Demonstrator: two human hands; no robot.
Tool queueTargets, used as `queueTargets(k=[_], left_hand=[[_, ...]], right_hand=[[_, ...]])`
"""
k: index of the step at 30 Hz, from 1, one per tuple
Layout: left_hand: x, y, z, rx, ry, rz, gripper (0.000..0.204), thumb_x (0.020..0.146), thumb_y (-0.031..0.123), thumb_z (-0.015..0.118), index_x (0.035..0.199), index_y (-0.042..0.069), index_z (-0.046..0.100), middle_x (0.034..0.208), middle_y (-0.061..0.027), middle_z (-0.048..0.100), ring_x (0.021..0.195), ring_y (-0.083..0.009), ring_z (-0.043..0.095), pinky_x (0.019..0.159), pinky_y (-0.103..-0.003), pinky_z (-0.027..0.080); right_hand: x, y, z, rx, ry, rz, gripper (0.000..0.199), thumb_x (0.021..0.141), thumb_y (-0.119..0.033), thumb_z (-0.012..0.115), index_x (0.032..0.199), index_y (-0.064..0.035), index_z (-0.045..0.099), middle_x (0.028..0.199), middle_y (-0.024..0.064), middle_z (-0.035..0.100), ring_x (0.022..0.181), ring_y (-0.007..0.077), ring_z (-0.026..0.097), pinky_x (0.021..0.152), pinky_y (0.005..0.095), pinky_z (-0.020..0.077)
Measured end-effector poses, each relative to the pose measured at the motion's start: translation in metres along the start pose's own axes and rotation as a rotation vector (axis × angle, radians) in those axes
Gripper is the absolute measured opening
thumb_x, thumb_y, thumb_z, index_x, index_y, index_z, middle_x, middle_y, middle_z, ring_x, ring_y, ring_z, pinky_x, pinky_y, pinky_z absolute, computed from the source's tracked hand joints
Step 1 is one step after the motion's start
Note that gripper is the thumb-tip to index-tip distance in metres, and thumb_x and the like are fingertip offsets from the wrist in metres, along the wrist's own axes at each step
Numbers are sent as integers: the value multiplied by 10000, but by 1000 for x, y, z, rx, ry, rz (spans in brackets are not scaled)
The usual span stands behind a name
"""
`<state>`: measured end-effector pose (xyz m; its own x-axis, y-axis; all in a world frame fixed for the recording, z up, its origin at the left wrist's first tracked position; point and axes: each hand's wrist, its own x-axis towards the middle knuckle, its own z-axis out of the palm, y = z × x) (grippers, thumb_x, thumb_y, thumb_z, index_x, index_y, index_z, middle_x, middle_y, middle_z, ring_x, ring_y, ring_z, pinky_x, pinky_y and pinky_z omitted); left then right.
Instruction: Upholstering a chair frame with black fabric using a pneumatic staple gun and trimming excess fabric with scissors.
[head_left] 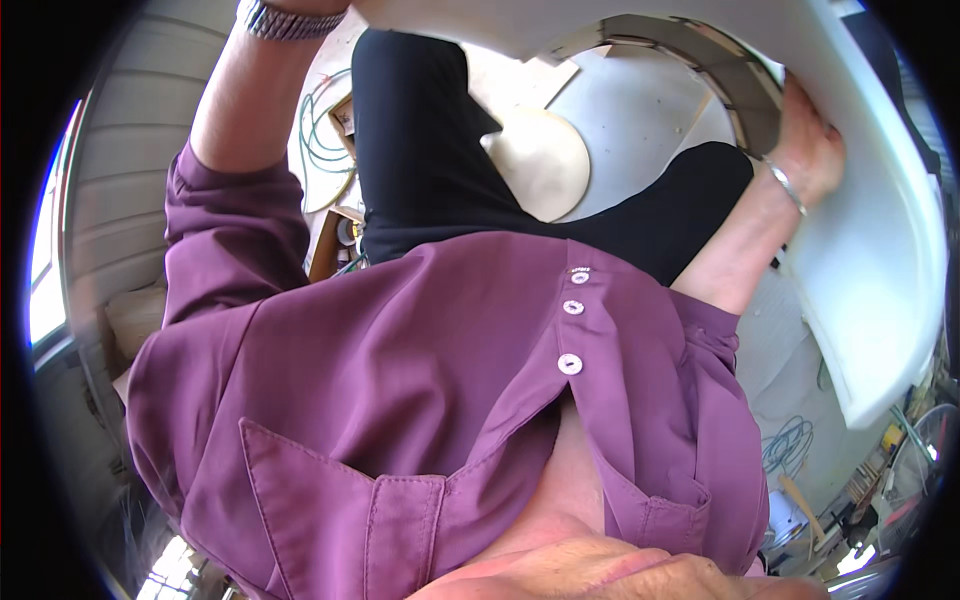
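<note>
I look down my own purple shirt and black trousers. A big white curved panel (880, 250) with a wooden-edged arched cut-out (740, 70) is held up in front of me, running across the top and down the right. My right hand (810, 150), with a thin bracelet at the wrist, grips the panel at the edge of the cut-out. My left forearm rises at the upper left to a metal watch (285, 20). The left hand itself lies beyond the top edge, where the panel's left end is.
On the pale floor below lie a round light wooden disc (545, 160), a coil of green cable (320, 130) and a coil of blue-green cable (790, 445). Tools and clutter (860, 500) fill the lower right. A ribbed grey wall (130, 180) stands at the left.
</note>
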<state>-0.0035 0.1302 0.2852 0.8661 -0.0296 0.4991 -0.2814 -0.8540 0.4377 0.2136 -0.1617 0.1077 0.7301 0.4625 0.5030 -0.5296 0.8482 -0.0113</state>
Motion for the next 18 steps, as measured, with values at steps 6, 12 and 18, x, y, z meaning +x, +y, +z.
queueTargets(k=[6, 12, 18], left_hand=[[6, 19, -8, 14, -14, -196, 580, 674, 23, 771, 1236, -70, 660, 1079, -136, 739, 984, -205, 693, 916, -308, 538], [45, -13, -17, -176, -248, -319, 550, 671, 18, 770, 1209, -49, 672, 1070, -118, 725, 947, -194, 689, 893, -318, 548], [56, -74, 14, -404, -298, -274, 555, 682, 97, 789, 1210, -22, 668, 1067, -143, 714, 921, -214, 689, 856, -335, 559]], right_hand=[[2, 10, -49, 88, 83, 11, 487, 1062, -233, 314, 1435, 30, 485, 1490, 230, 472, 1399, 382, 409, 1174, 614, 272], [1, -5, -40, -22, 191, 37, 495, 1067, -210, 297, 1495, 20, 391, 1569, 226, 375, 1481, 385, 305, 1219, 639, 194], [2, -28, -69, -320, 345, 56, 572, 1059, -239, 297, 1554, 40, 236, 1627, 256, 254, 1527, 414, 209, 1237, 655, 155]])
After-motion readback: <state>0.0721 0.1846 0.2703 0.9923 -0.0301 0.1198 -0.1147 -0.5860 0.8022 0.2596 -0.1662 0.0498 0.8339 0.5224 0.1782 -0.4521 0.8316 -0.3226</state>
